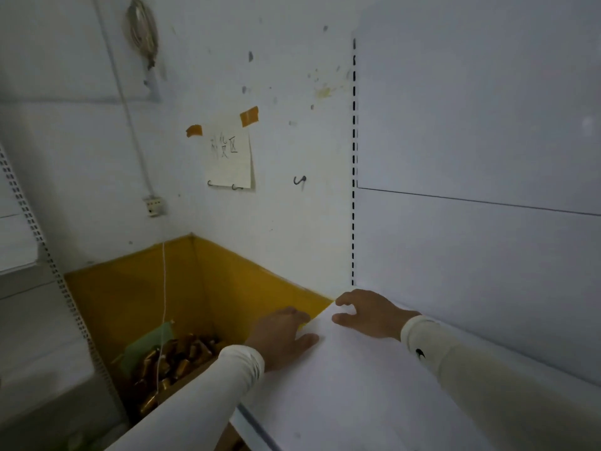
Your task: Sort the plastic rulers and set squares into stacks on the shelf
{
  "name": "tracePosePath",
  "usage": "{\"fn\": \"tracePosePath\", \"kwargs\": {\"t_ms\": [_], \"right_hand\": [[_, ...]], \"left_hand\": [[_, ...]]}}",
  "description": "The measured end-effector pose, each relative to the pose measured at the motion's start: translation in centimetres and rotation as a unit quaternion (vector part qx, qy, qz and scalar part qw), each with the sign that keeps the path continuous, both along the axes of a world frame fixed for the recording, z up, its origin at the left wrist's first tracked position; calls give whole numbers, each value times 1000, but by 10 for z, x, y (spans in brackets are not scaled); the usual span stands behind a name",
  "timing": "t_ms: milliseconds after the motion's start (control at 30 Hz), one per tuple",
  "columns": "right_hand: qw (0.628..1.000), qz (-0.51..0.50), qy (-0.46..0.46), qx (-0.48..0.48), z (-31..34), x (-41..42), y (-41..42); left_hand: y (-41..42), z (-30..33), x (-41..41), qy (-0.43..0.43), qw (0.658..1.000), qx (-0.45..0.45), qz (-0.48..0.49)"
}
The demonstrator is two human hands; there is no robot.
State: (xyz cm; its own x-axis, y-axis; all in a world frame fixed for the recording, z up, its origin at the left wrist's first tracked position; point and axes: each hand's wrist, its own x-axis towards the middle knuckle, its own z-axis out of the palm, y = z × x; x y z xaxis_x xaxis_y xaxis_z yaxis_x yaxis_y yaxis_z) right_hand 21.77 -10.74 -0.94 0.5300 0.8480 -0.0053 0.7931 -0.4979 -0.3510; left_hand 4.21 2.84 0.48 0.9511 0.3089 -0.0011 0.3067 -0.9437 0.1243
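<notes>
Both hands are at the far left corner of the white shelf (pixel 374 402). The left hand (pixel 281 336) rests on its left edge, fingers relaxed. The right hand (pixel 366 315) presses there with curled fingers, perhaps holding nothing. No rulers are visible.

Shelf (pixel 374 385): a white, flat, matte board, seen from above and running from the lower foreground toward the far left corner, where it ends beside a slotted upright. The surface is plain and pale, with a faint speck near the front edge; a darker lip is seen along the front left edge. The back is bounded by a white panel. The far left end of the shelf is touched by two hands, so that part of the board is covered. Plastic rulers and set squares cannot be made out anywhere on the visible surface.
</notes>
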Motion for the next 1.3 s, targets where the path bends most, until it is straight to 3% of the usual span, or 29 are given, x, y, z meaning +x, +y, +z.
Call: {"fn": "tracePosePath", "kwargs": {"t_ms": [233, 400, 600, 800, 967, 1200, 1300], "right_hand": [[993, -112, -13, -19, -8, 39, -22], [973, -226, -33, -37, 0, 29, -60], [913, -407, -7, -36, 11, -33, -120], [845, -531, 1, -60, 15, -106, -165], [819, -570, -2, -64, 17, -137, -178], [828, -558, -4, -59, 12, -144, -180], [828, -558, -3, -58, 8, -143, -187]], "left_hand": [[8, -14, 88, -7, 992, -23, -122], [-8, -20, 131, -25, 965, -35, -260], [-30, -16, 142, -33, 902, -78, -423], [-55, -19, 121, -23, 846, -91, -526], [-64, -16, 100, 4, 822, -81, -564], [-74, -8, 65, 82, 790, -22, -607], [-76, -9, 63, 93, 794, -39, -599]]}}
